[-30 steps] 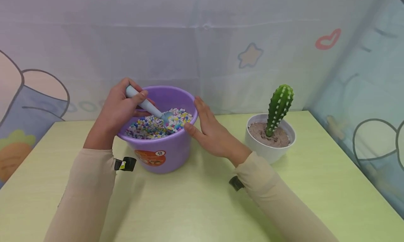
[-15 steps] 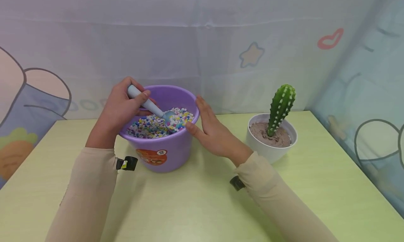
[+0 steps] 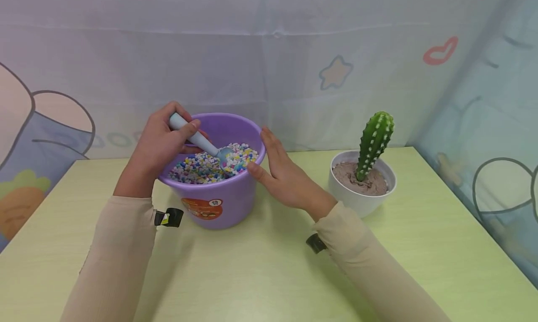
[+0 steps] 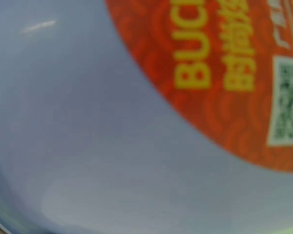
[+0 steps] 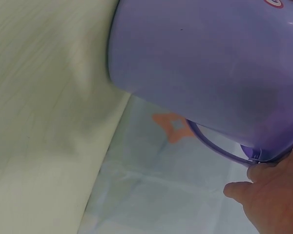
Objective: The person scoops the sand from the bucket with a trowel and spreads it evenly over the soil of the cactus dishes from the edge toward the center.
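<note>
A purple bucket (image 3: 218, 203) with an orange-red label stands on the table, holding many small multicoloured beads (image 3: 197, 169). My left hand (image 3: 161, 137) grips the handle of a light blue scoop (image 3: 195, 137) over the bucket's left side. The scoop slants down to the right and its bowl rests among the beads. My right hand (image 3: 286, 177) rests against the bucket's right rim with its fingers extended and thumb near the front of the rim. In the left wrist view, the bucket's label (image 4: 210, 112) and wall fill the picture. The right wrist view shows the bucket's curved purple handle (image 5: 217, 150).
A white pot (image 3: 357, 203) with brown filling and a green cactus (image 3: 374, 144) stands to the right, behind my right forearm. The pale yellow-green table (image 3: 252, 275) reaches back to a printed cloth backdrop (image 3: 210, 65).
</note>
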Motion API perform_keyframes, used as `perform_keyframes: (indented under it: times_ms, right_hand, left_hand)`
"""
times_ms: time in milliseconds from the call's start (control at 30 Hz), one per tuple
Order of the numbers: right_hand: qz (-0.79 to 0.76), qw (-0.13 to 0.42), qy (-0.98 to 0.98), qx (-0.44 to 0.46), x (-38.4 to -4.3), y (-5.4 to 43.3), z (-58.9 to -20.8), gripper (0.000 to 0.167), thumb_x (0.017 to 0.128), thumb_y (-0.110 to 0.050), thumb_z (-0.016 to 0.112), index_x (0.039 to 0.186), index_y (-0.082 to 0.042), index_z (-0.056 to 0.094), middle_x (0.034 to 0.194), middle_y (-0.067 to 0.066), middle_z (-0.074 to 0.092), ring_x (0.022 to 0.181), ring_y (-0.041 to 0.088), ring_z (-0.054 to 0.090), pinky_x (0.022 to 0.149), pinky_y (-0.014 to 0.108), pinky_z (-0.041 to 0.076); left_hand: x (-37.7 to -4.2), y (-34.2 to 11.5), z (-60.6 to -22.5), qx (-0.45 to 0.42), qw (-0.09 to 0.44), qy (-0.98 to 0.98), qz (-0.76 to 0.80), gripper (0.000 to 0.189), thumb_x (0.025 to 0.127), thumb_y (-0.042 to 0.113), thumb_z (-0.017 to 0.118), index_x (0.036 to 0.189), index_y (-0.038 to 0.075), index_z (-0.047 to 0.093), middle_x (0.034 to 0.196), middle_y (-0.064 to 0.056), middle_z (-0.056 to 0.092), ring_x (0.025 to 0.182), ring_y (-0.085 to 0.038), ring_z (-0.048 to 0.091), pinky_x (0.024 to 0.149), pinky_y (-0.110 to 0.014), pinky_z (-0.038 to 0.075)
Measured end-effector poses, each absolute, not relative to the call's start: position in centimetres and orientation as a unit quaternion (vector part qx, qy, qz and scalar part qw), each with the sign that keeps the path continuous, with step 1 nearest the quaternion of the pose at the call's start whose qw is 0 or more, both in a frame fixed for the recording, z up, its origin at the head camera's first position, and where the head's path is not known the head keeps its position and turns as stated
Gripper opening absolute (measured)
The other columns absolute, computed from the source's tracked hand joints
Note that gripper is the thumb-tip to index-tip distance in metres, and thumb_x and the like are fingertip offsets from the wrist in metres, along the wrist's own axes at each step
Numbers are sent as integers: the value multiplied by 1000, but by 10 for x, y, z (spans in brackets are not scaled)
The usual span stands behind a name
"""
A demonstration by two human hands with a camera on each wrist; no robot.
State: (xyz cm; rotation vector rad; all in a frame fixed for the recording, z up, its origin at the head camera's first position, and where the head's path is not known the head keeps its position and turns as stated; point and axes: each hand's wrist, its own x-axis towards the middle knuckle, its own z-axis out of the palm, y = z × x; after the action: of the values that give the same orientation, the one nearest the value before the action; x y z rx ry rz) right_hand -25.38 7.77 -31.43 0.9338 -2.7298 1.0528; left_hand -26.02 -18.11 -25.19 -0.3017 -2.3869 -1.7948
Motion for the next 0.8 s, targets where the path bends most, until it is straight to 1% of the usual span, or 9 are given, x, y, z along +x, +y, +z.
perform_keyframes:
  times_ms: [167,300,367,500,800]
  right_hand:
    - [344,25,-889,300,-253,80,-315,95,92,-76,25,157,-14,-6,164,-1,-8,148,19,1,116,49,19]
    - [347,20,-888,302,-255,81,-313,93,94,-74,26,157,-16,-8,163,-3,-10,147,17,-1,116,48,18]
    - [349,24,-886,304,-256,81,-312,92,94,-73,27,157,-15,-7,163,-3,-9,147,16,-2,117,47,17]
    - [348,31,-886,305,-256,81,-310,93,94,-73,27,157,-13,-5,163,-2,-9,148,18,1,116,48,18]
    - [351,22,-884,306,-256,79,-313,93,95,-72,29,157,-12,-5,163,-1,-9,148,22,5,115,49,21]
  left_hand:
    - [-260,-180,-254,-104,69,-795,-594,22,101,16,57,102,-2,44,97,-22,70,77,-22,73,72,-38,59]
    - [-260,-180,-252,-108,75,-796,-591,22,101,16,58,103,-1,45,95,-20,71,76,-21,73,71,-36,59]
    - [-261,-180,-250,-111,80,-794,-592,22,100,16,59,102,-1,46,95,-20,71,76,-21,73,71,-35,59]
    - [-261,-178,-247,-116,80,-787,-600,22,99,15,60,101,-2,47,95,-20,71,76,-22,73,70,-35,59]
    - [-259,-181,-250,-109,76,-789,-600,21,99,15,61,101,-2,47,91,-18,71,74,-24,73,70,-36,59]
